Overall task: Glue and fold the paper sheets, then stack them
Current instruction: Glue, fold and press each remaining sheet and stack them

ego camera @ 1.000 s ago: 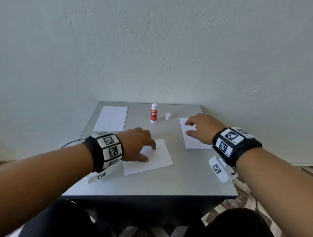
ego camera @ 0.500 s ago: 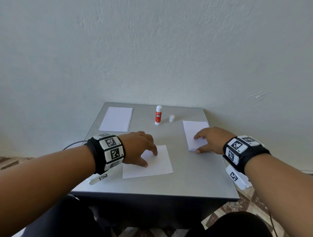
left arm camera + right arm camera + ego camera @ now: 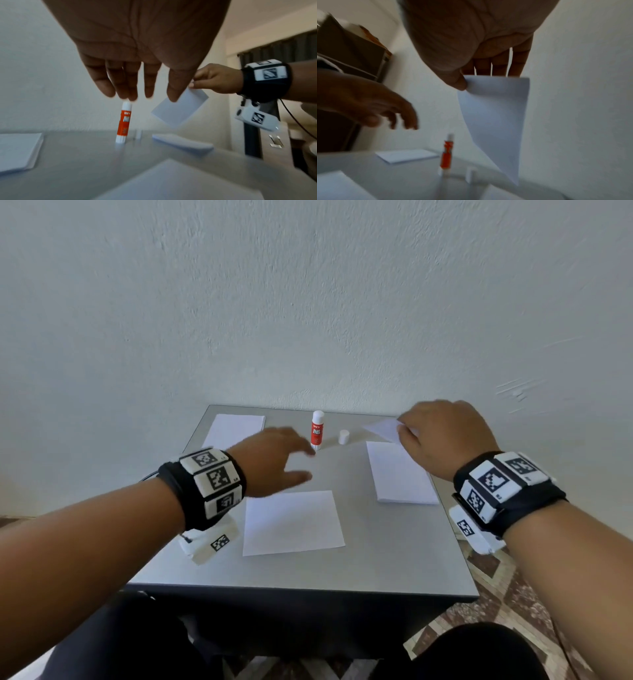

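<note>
Sheet (image 3: 494,115) pinched in my R hand (image 3: 445,436), lifted off the pile (image 3: 400,477) at 2 o'clock. L hand (image 3: 274,460) spread, reaching for the glue stick (image 3: 317,430) at 12. Flat sheet (image 3: 291,522) in the center isn't folded yet; most of the job looks left.

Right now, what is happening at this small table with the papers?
A person is working with both bare hands over a grey table. The right hand pinches one white sheet and holds it in the air above the right stack of paper. The left hand, open and holding nothing, reaches toward the upright glue stick, whose cap stands beside it. One single sheet lies flat near the front, and another stack rests at the far left.
</note>
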